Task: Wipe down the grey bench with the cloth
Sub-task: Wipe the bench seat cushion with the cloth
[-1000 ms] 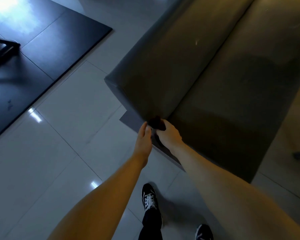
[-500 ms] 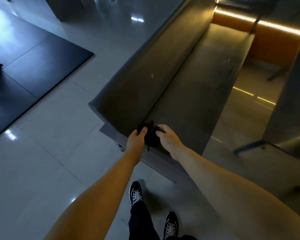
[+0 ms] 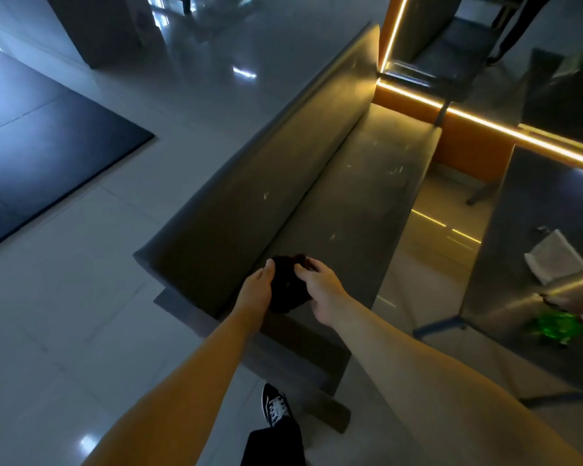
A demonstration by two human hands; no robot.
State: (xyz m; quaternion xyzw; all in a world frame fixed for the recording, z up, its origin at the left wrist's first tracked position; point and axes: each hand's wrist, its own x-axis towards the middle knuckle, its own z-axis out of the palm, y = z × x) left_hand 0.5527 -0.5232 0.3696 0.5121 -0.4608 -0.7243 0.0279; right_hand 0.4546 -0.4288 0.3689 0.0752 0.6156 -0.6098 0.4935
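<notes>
Two hands grip dark cloth (image 3: pixel 287 285) at frame centre: left hand (image 3: pixel 256 286) and right hand (image 3: pixel 320 286) fingers curled on it, over near end of grey bench (image 3: pixel 360 196).

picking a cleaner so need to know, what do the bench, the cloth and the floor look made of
The bench: grey and matte, probably a vinyl or leather-like cover over padding, going by its rounded edges and pale scuffs. The cloth: dark soft fabric, bunched in folds; the weave is too dim to tell. The floor: glossy tile, shown by grout lines and sharp light reflections.
</notes>
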